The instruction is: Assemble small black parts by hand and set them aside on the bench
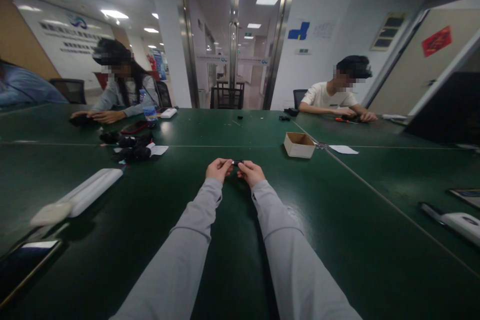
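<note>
Between my two hands, a small dark cylindrical piece with a shiny silvery part (236,163) is held level above the green table (240,210). My left hand (219,169) pinches its left end between thumb and fingers. The right end sits in the closed fingers of my right hand (251,172). Both my arms reach straight forward in light grey sleeves. The piece is too small in view to name its kind, and my fingertips cover its ends.
An open cardboard box (299,146) stands ahead to the right, beside white paper (344,149). Black gear (135,147) lies ahead left. A long white case (93,190) and a phone (30,265) are nearer left. Two people work across the table, near a water bottle (149,109).
</note>
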A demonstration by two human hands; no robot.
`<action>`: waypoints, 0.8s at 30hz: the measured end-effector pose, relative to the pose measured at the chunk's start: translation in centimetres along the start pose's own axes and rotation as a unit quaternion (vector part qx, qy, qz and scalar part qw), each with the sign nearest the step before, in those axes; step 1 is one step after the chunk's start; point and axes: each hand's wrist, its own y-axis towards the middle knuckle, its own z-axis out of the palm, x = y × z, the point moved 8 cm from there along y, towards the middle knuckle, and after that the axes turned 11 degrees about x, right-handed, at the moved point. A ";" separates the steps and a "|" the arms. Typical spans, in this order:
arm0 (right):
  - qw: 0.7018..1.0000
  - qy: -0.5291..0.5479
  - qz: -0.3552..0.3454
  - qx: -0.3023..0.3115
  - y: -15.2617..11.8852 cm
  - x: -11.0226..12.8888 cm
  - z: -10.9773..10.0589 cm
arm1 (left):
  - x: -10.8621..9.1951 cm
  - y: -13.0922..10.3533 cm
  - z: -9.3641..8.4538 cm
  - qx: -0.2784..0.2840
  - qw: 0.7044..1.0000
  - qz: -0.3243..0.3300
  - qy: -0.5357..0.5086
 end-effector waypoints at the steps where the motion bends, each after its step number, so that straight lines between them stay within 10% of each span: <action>1: 1.000 -0.005 -0.006 0.005 -0.1 0.1 0.1 | 0.0 0.0 0.0 -0.003 1.000 -0.001 0.006; 24: 0.996 -0.060 -0.055 0.040 -0.8 1.6 1.3 | -0.8 -0.4 -0.5 -0.029 0.972 -0.031 0.230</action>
